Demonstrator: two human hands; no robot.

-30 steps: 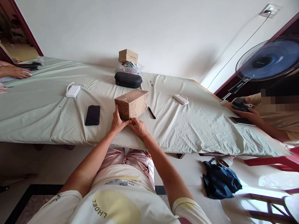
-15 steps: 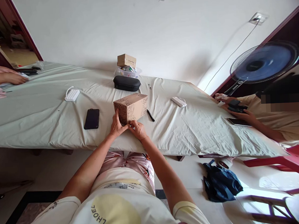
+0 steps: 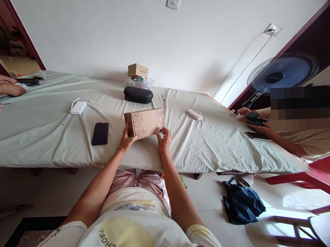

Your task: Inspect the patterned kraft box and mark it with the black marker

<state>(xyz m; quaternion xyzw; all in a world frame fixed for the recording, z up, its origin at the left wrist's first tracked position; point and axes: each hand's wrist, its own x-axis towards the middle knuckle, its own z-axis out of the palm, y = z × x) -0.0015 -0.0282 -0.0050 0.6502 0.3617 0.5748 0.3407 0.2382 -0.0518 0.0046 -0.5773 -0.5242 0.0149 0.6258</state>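
Note:
A brown cardboard box (image 3: pixel 148 121) with dark rose line drawings stands near the front edge of the cloth-covered table. Its broad side faces me. My left hand (image 3: pixel 125 139) grips the lower left corner, thumb along the bottom edge and fingers up the narrow end. At the lower right corner, my right hand (image 3: pixel 164 139) holds the box with the thumb on the front face and fingers curled at the end. Left of the box lies a black phone (image 3: pixel 100 133). Behind it sits a black zipped case (image 3: pixel 138 94).
A small carton (image 3: pixel 138 70) rests on a clear plastic bin (image 3: pixel 149 82) by the wall. White power banks (image 3: pixel 78 107) lie left and right on the cloth. Another person's hands (image 3: pixel 259 123) hold a dark device at right; a fan (image 3: pixel 280 74) stands behind. More hands (image 3: pixel 14 89) show far left.
The box has turned so its broad patterned side faces me. My right hand has moved from the near corner to the right end. The black pen beside the box is now out of sight.

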